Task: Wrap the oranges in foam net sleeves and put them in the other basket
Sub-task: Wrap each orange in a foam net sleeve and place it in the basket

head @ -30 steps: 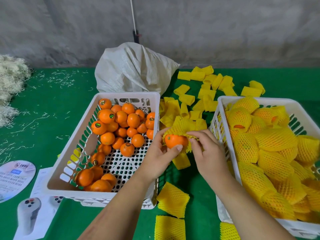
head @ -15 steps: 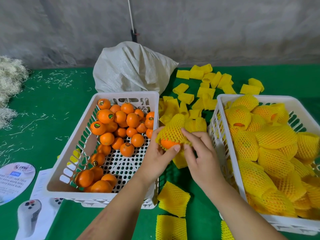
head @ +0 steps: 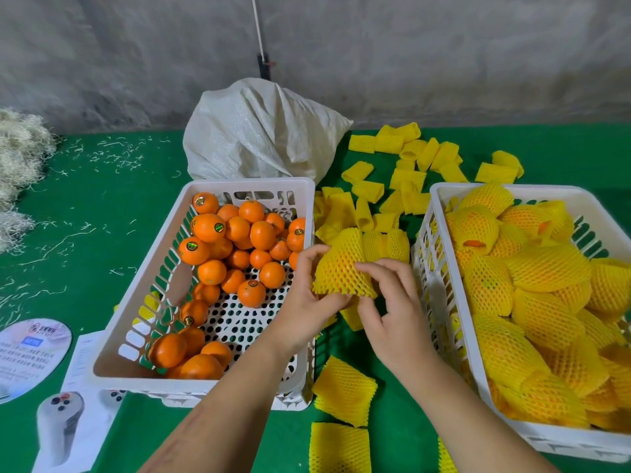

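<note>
Right basket [head: 444,199] — cut by frame edge; leaflet [head: 34,349] print — unreadable

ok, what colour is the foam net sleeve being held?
Yellow foam net sleeve, orange showing through; head view.

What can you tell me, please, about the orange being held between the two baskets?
The orange is almost wholly covered by a yellow foam net sleeve; only bits of orange skin show through the mesh. The sleeve's lower edge flares open below the fruit. Both hands hold it above the green cloth: the left hand grips its left side and underside, and the right hand fingers touch its right side.
</note>
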Action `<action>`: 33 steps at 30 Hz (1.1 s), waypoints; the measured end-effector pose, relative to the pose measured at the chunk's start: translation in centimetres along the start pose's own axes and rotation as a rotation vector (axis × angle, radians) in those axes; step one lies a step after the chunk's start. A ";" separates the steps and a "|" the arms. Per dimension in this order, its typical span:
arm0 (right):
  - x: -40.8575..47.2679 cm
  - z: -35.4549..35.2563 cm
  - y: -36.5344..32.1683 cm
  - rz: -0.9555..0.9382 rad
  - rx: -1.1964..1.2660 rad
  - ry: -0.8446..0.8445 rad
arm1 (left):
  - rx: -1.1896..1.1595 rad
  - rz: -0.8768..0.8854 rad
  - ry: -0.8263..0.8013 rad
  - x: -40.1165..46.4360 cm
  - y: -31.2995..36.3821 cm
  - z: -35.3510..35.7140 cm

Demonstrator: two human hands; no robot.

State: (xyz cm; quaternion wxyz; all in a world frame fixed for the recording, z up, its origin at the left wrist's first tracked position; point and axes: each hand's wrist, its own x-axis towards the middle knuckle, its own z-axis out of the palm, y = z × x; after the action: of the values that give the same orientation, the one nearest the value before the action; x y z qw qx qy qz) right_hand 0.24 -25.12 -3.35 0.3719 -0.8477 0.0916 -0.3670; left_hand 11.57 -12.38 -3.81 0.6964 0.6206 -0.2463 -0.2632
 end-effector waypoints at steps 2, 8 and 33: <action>0.6 -0.5 0.3 -0.022 -0.044 0.015 | 0.019 -0.008 0.017 0.1 -0.3 0.2; 0.3 0.2 -1.0 -0.124 -0.081 0.101 | 0.022 0.044 0.179 0.1 -0.7 1.1; -0.6 0.6 -1.6 0.846 0.818 -0.086 | 0.699 0.234 -0.136 -0.9 -2.1 1.1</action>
State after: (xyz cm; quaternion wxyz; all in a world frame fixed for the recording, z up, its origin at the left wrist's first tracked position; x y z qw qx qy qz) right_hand 0.07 -23.39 -2.85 0.7861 -0.5394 0.2577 -0.1575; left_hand 10.05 -12.77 -5.82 0.4500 0.7695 -0.4363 -0.1227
